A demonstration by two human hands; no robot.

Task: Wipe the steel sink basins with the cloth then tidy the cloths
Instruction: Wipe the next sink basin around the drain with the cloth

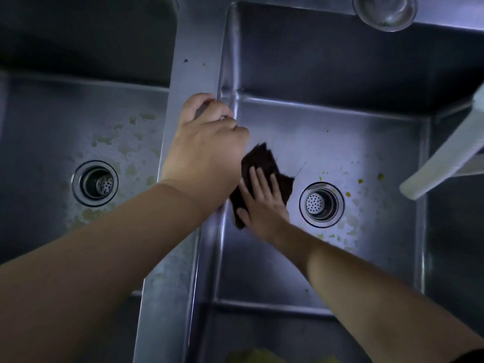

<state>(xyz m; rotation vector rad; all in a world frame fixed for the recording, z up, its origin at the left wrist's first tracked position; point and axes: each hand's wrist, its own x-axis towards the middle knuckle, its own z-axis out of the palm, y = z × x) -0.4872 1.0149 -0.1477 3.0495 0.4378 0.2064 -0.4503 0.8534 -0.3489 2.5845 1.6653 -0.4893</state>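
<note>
Nearest the lens, a yellowish cloth (251,356) is glimpsed at the front edge, too blurred to tell more. The dark cloth (264,163) is pressed flat on the right basin (340,132) floor by the right hand (262,203), fingers straight, just left of the drain (321,204). The left hand (207,142) is curled over the divider (183,100); what it grips can't be told. Risk: residue specks (361,181) beyond the drain, and left basin (39,127) stains, may be missed w/ short strokes; crumbs could be pushed into the strainer.

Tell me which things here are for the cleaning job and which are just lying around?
For the job:
- dark cloth, pressed flat by the right hand
- right basin
- left basin
- left hand, holding the divider

Just lying about:
- white faucet spout
- round steel fitting
- yellow-green thing, bottom edge
</note>
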